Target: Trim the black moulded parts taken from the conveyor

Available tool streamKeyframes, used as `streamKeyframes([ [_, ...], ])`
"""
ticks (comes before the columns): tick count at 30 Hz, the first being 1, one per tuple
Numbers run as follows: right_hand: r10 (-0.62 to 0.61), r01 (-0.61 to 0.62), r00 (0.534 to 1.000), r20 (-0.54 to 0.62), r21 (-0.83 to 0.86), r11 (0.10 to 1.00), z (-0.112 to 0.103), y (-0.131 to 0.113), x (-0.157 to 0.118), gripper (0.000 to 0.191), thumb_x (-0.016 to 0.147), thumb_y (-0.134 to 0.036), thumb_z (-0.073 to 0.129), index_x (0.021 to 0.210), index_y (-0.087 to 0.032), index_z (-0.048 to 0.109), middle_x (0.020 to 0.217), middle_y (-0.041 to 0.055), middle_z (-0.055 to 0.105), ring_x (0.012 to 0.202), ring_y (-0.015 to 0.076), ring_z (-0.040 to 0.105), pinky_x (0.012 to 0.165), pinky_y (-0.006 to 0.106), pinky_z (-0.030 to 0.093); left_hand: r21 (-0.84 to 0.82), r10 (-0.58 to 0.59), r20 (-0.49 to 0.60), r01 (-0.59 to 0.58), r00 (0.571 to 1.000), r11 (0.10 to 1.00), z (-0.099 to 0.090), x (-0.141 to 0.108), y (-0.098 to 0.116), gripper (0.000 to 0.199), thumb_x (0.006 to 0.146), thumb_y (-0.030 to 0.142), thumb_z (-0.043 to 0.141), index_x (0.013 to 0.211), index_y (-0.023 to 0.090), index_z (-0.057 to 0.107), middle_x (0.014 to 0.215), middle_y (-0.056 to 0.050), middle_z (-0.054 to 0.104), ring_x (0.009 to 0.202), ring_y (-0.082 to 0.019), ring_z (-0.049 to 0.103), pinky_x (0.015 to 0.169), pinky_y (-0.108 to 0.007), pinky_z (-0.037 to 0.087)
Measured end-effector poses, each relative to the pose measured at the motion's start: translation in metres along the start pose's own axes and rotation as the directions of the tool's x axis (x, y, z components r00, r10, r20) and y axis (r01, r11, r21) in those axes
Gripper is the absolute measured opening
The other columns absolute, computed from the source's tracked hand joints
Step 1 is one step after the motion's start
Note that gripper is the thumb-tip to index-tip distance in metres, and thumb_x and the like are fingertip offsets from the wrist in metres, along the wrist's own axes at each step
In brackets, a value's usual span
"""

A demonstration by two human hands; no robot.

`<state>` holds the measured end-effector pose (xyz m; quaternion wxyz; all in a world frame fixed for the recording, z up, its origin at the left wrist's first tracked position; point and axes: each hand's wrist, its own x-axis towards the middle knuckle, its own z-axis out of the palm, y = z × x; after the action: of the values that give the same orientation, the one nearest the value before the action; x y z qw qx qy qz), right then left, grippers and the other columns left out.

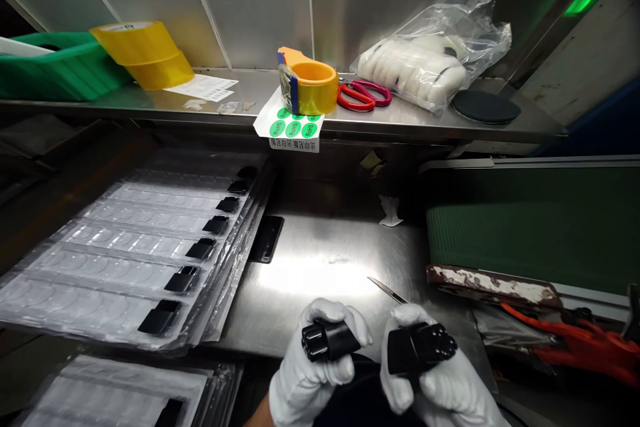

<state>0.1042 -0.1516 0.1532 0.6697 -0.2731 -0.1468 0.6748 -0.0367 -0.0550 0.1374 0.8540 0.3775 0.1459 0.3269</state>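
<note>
Both my hands wear white gloves and are raised near the front edge of the steel bench. My left hand [320,373] is closed around a small black plastic part [330,340] with a ribbed end pointing left. A similar black plastic part [420,348], with a row of small shiny dots at its right end, is gripped in my right hand [440,380]. The two parts are held apart from each other. To the left, clear plastic trays [125,247] lie stacked, with several black parts [201,248] along their right side.
A thin knife [387,290] and a dark phone [267,239] lie on the steel bench [320,280]. The shelf above holds a tape dispenser [315,87], red scissors [363,95], yellow tape rolls [145,57], a green bin [55,70] and a plastic bag [425,67]. A green conveyor belt [540,227] runs at right.
</note>
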Motion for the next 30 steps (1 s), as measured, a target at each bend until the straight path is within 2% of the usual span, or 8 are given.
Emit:
streamKeyframes([
  [4,0.055,-0.063,0.982,-0.183,-0.041,0.997,0.004,-0.008,0.002,0.056,0.051,-0.036,0.093,0.099,-0.027,0.066,0.057,-0.0044,0.064,0.052,0.0105,0.057,0.054,0.021,0.044,0.101,-0.132,-0.075,0.139,0.988,0.985,0.003,0.000,0.011,0.048,0.056,0.030,0.091,0.094,0.025,0.062,0.075,0.003,0.064,0.072,-0.014,0.056,0.069,-0.029,0.043],
  [6,-0.047,-0.054,0.940,-0.337,-0.285,0.957,0.001,-0.015,0.002,0.053,0.046,-0.028,0.094,0.093,-0.024,0.070,0.066,-0.0035,0.066,0.060,0.0122,0.060,0.059,0.021,0.047,0.304,-0.223,-0.197,0.275,0.955,0.912,0.008,0.004,0.025,0.045,0.052,0.018,0.091,0.089,0.020,0.066,0.073,0.002,0.064,0.068,-0.014,0.056,0.063,-0.026,0.044],
  [8,-0.200,-0.069,0.901,-0.385,-0.584,0.809,-0.005,-0.022,0.003,0.041,0.052,-0.020,0.089,0.089,-0.024,0.074,0.080,-0.0011,0.068,0.069,0.0146,0.061,0.063,0.023,0.050,0.463,-0.262,-0.296,0.378,0.918,0.802,0.013,0.009,0.039,0.035,0.057,0.007,0.084,0.087,0.018,0.068,0.078,0.001,0.066,0.071,-0.015,0.060,0.066,-0.026,0.047],
  [13,-0.282,0.000,0.956,-0.083,-0.960,0.282,-0.013,-0.030,0.009,0.030,0.071,-0.018,0.071,0.099,-0.027,0.076,0.071,-0.0009,0.058,0.062,0.0139,0.055,0.057,0.025,0.047,0.773,-0.185,-0.245,0.307,0.952,0.555,0.010,0.017,0.048,0.022,0.069,0.021,0.081,0.089,0.019,0.072,0.089,-0.003,0.066,0.085,-0.021,0.064,0.081,-0.033,0.051],
  [16,-0.266,0.036,0.964,-0.010,-0.985,0.167,-0.014,-0.028,0.010,0.034,0.070,-0.014,0.070,0.101,-0.028,0.075,0.067,-0.0030,0.055,0.059,0.0118,0.053,0.055,0.023,0.043,0.873,-0.155,-0.155,0.209,0.976,0.440,0.009,0.016,0.044,0.020,0.073,0.033,0.079,0.088,0.020,0.075,0.081,-0.002,0.063,0.078,-0.018,0.063,0.077,-0.030,0.051],
  [24,-0.241,-0.003,0.969,-0.059,-0.975,0.224,-0.015,-0.022,0.008,0.033,0.072,-0.017,0.073,0.101,-0.034,0.075,0.071,-0.0030,0.060,0.067,0.0137,0.057,0.062,0.025,0.045,0.926,-0.140,-0.110,0.153,0.984,0.346,0.011,0.011,0.041,0.023,0.078,0.041,0.073,0.088,0.020,0.077,0.072,0.000,0.056,0.069,-0.015,0.057,0.065,-0.026,0.047],
  [26,-0.229,-0.031,0.967,-0.116,-0.939,0.343,-0.021,-0.019,0.010,0.032,0.069,-0.021,0.077,0.099,-0.031,0.075,0.078,-0.0011,0.064,0.077,0.0173,0.061,0.069,0.028,0.048,0.897,-0.151,-0.156,0.204,0.976,0.391,0.007,0.010,0.038,0.023,0.075,0.038,0.076,0.090,0.020,0.076,0.075,-0.001,0.058,0.071,-0.016,0.058,0.067,-0.027,0.047],
  [30,-0.144,-0.118,0.947,-0.287,-0.727,0.676,-0.055,0.009,0.026,0.035,0.066,-0.021,0.078,0.100,-0.024,0.070,0.102,0.0027,0.070,0.098,0.0225,0.064,0.087,0.032,0.050,0.702,-0.248,-0.261,0.360,0.933,0.615,-0.008,0.005,0.034,0.030,0.069,0.026,0.082,0.097,0.022,0.073,0.099,-0.004,0.067,0.093,-0.022,0.062,0.084,-0.032,0.047],
])
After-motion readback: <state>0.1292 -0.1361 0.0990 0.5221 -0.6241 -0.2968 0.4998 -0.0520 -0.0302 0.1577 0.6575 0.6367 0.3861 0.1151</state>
